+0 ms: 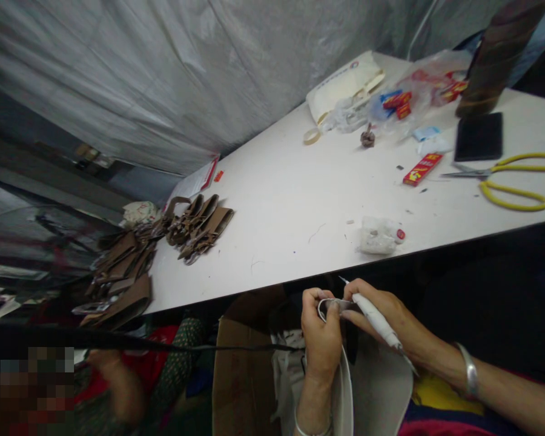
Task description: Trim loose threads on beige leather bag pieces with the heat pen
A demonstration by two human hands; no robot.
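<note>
My left hand, fingers curled, pinches the looped end of a grey-white strip of material in front of the table edge. My right hand is closed around a white pen-shaped tool with a thin pointed tip. That tip sticks out past the fingers toward the table, close to the loop. Both hands nearly meet at the loop, and the fingers partly hide it. A wider pale grey panel lies below the hands, over my lap.
A cardboard box stands left of my lap. On the white table are yellow-handled scissors, a red box, a small clear bag, a phone and brown strap bundles. Another person's arm shows at lower left.
</note>
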